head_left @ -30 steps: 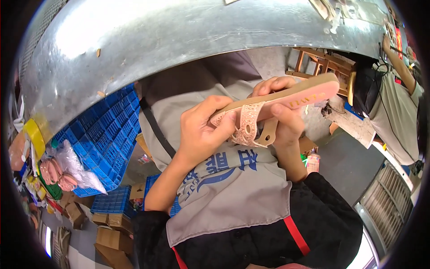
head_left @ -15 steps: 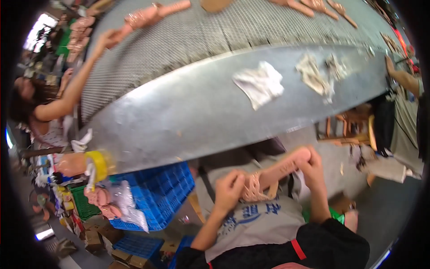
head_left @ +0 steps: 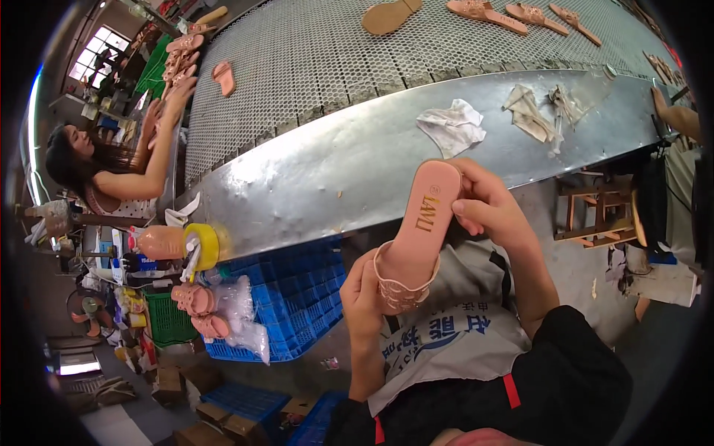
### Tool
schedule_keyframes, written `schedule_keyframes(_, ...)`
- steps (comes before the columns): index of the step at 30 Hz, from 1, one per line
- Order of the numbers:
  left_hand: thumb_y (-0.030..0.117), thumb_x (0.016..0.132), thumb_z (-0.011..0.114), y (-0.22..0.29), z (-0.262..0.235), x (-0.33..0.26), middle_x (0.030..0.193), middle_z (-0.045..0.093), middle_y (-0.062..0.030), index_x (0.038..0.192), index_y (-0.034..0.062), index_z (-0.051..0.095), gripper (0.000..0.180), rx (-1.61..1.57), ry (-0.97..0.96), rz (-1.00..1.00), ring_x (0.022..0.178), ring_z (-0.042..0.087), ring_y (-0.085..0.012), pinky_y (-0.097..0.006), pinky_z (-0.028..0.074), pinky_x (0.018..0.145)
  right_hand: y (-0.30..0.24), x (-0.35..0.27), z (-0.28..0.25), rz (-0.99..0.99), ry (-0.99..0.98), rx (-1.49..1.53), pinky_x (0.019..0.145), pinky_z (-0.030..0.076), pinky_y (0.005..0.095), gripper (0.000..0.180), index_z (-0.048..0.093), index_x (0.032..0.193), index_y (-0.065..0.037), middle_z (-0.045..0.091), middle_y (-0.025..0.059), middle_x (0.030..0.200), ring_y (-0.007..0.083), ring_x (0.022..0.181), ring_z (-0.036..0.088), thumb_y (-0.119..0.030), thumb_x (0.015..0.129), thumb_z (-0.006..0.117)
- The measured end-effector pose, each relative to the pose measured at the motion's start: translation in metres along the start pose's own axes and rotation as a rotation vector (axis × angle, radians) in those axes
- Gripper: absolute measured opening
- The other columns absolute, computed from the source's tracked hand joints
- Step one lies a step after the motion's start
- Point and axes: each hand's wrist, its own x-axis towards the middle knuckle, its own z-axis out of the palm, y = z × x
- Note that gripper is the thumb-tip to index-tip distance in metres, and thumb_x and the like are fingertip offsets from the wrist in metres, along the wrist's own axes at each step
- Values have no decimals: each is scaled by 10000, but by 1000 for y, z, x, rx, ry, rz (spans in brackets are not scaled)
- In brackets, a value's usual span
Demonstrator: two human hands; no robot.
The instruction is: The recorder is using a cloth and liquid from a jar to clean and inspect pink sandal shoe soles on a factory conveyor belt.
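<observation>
I hold a pink sandal [head_left: 420,230] upright in front of my chest, insole facing me, heel end up. My left hand [head_left: 362,293] grips its lower end at the woven strap. My right hand [head_left: 487,204] pinches the heel end from the right. The sandal hangs just below the edge of a shiny metal bench [head_left: 335,167].
A mesh conveyor [head_left: 335,52] behind the bench carries several pink sandals [head_left: 483,11] and a tan sole [head_left: 390,15]. Rags [head_left: 452,126] lie on the bench. A person [head_left: 111,171] at left reaches onto the belt. Blue crates [head_left: 297,297], a yellow tape roll [head_left: 202,245] and bagged sandals [head_left: 212,312] sit lower left.
The view has tilted up from my lap to the bench and conveyor. The sandal has turned from nearly level to upright, still held in both hands.
</observation>
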Motion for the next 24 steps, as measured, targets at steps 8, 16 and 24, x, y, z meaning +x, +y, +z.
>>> schedule_keyframes(8, 233, 1096, 470, 2, -36, -28, 1161, 711, -106, 1230, -55, 688, 385, 209, -88, -26, 1021, 670, -153, -272, 518, 904, 4, -1, 22, 69, -110, -118, 429, 287, 188, 365, 648, 1133, -13, 596, 0, 855, 18, 497, 412, -315, 926, 643)
schedule_keyframes(16, 484, 1067, 373, -19, -47, -50, 1356, 600, -153, 1377, 55, 518, 548, 19, 147, 65, 1033, 690, -280, -377, 612, 647, -2, 104, 19, -155, 137, 153, 603, 491, 253, 475, 566, 1290, -104, 633, 30, 1063, 113, 827, 627, -431, 953, 639)
schedule_keyframes(24, 305, 1085, 455, -55, -34, -74, 1205, 674, -100, 1240, 22, 623, 364, 105, -186, -53, 1002, 692, -196, -325, 562, 799, 35, 114, 32, 71, -145, 51, 663, 554, 319, 545, 502, 1355, -71, 644, 53, 1077, 197, 894, 694, -307, 902, 693)
